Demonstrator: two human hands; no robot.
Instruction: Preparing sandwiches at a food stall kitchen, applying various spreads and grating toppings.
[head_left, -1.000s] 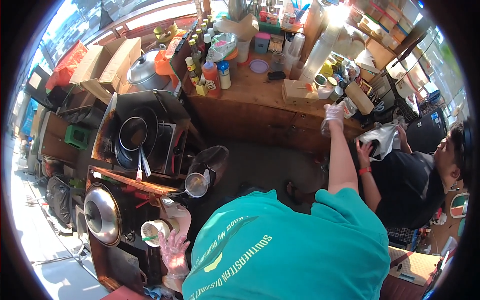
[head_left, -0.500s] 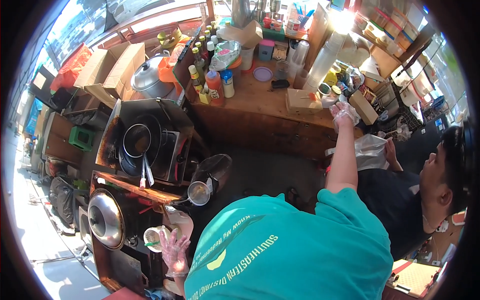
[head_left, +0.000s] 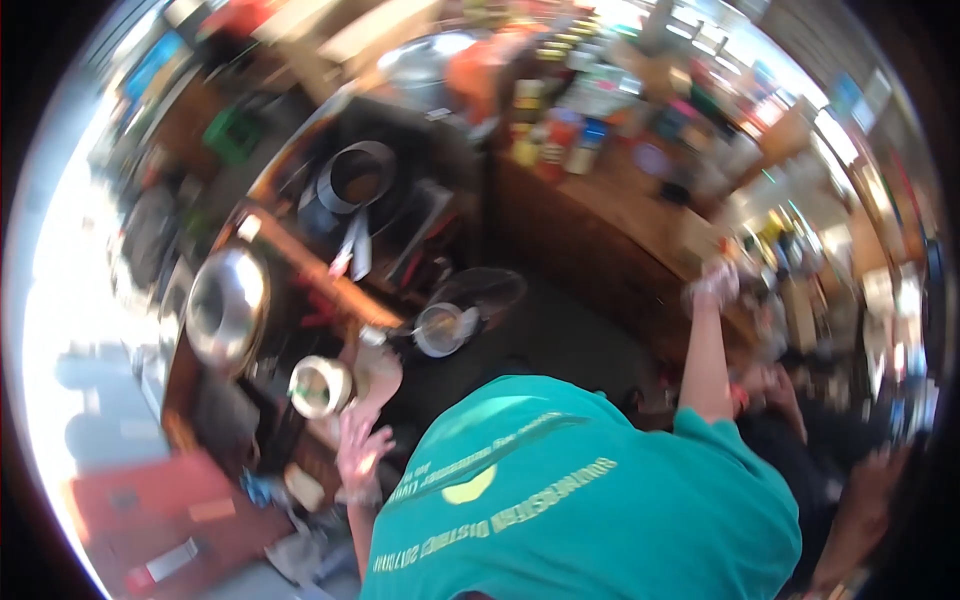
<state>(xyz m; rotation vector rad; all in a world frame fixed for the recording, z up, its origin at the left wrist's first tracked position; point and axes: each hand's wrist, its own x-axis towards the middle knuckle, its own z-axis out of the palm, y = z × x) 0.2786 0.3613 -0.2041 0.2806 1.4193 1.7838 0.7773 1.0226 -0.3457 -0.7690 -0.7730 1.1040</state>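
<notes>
My left hand, in a clear plastic glove, has its fingers spread just below a cream-coloured container with something green in it, at the lower middle left. My right hand, also gloved, reaches out to the front right of the wooden counter, beside a light cardboard box and jumbled small containers. Motion blur hides whether its fingers hold anything. A teal-shirted back fills the lower middle between my arms.
A stove with pans, a domed metal lid and a strainer stand left. Bottles line the counter. A co-worker in dark clothing is close at right. A red surface lies lower left.
The whole view has swung and blurred, bringing the red surface into sight. My right hand stays stretched toward the counter's right part. The co-worker now appears lower, mostly behind the teal shirt.
</notes>
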